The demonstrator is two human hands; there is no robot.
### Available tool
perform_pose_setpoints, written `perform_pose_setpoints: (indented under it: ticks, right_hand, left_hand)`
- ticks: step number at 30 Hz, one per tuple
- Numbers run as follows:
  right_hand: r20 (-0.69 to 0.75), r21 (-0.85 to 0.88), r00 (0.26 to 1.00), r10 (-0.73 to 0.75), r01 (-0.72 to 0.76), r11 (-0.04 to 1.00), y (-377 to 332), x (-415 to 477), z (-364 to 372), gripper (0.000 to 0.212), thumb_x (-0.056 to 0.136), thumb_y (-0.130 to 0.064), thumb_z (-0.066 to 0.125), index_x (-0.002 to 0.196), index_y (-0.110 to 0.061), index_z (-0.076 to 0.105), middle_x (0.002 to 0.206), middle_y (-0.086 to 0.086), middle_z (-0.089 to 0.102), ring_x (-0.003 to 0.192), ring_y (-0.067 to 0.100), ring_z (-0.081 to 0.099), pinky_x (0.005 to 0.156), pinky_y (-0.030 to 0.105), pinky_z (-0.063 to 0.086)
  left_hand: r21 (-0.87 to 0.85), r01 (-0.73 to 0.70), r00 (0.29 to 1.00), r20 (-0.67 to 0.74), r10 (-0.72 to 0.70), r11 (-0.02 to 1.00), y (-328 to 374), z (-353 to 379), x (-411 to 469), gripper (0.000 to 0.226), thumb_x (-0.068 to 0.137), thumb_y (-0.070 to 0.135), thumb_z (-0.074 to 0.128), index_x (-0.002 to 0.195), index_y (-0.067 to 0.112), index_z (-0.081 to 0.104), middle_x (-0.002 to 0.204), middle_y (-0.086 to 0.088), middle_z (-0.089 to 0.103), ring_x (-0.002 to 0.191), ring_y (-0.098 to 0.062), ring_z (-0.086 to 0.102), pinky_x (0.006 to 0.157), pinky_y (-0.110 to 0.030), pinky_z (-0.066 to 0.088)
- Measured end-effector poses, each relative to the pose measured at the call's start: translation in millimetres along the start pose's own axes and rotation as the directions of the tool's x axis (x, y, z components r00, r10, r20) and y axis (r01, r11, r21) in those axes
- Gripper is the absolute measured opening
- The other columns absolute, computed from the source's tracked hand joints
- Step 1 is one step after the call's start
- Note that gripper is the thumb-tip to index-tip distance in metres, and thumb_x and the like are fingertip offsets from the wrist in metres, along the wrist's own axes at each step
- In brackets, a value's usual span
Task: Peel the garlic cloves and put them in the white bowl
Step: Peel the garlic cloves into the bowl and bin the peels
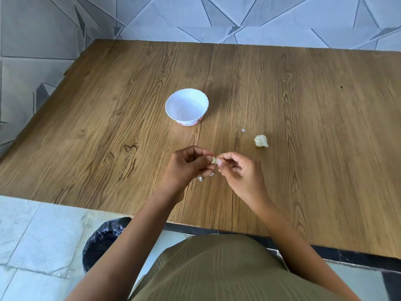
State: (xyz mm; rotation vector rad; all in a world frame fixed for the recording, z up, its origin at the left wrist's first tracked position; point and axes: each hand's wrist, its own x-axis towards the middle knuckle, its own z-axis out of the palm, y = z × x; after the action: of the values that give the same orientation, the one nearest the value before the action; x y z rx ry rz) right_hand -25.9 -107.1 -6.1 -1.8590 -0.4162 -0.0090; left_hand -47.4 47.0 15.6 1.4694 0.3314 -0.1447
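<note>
Together, the left hand (188,165) and right hand (237,170) pinch one garlic clove (213,160) (fingers curled) above the table (303,127).

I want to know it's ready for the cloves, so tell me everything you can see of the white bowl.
The white bowl is small and round, with a scalloped rim and a pink patterned band at its base; it looks like plastic. It stands upright on the table, beyond the left hand and right hand, untouched by either. Nothing shows inside it.

garment (219,272): olive-khaki, fine vertical ribbing, over torso
left forearm (138,231): bare
right forearm (288,235): bare
left hand (186,166): bare, short thumbnail
right hand (240,172): bare, short thumbnail
</note>
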Motion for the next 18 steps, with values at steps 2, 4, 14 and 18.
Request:
perform_pose_setpoints:
  ticks: [2,4,14,18]
  right_hand:
    - [0.0,0.0,0.999,-0.032,0.032,0.999,-2,1,-1,0.013,0.085,-0.005,0.066,0.097,-0.002,0.07,0.085,0.003,0.071,0.073,0.009,0.068,0.067,0.023,0.056]
    - [-0.004,-0.059,0.996,-0.094,0.094,0.994,-4,2,0,0.014,0.081,-0.002,0.069,0.096,-0.001,0.071,0.084,0.007,0.072,0.071,0.014,0.069,0.066,0.025,0.057]
    - [0.078,-0.054,0.973,-0.218,0.223,0.973,4,7,-8,0.015,0.081,0.001,0.069,0.095,0.001,0.072,0.085,0.008,0.073,0.071,0.011,0.069,0.065,0.021,0.055]
    - [0.081,0.027,0.978,-0.193,0.192,0.981,10,8,-8,0.017,0.081,-0.001,0.068,0.098,0.001,0.071,0.086,0.007,0.072,0.072,0.008,0.07,0.066,0.022,0.057]
  left_hand:
    - [-0.005,-0.002,1.0,-0.015,0.002,1.0,1,0,1,0.007,0.088,0.002,0.061,0.089,0.006,0.067,0.07,-0.005,0.071,0.063,-0.011,0.067,0.062,-0.02,0.055]
    - [0.008,-0.007,1.0,-0.009,0.007,1.0,2,-1,1,0.007,0.087,0.001,0.061,0.088,0.005,0.067,0.069,-0.004,0.071,0.06,-0.01,0.066,0.059,-0.018,0.055]
    - [-0.172,0.17,0.985,0.027,-0.168,0.97,4,-4,3,0.005,0.084,0.0,0.063,0.084,0.003,0.067,0.066,-0.008,0.071,0.058,-0.01,0.067,0.057,-0.017,0.055]
    - [-0.272,0.254,0.967,0.075,-0.243,0.928,3,-5,4,0.006,0.084,-0.001,0.061,0.086,0.001,0.066,0.067,-0.01,0.071,0.059,-0.012,0.069,0.054,-0.016,0.055]
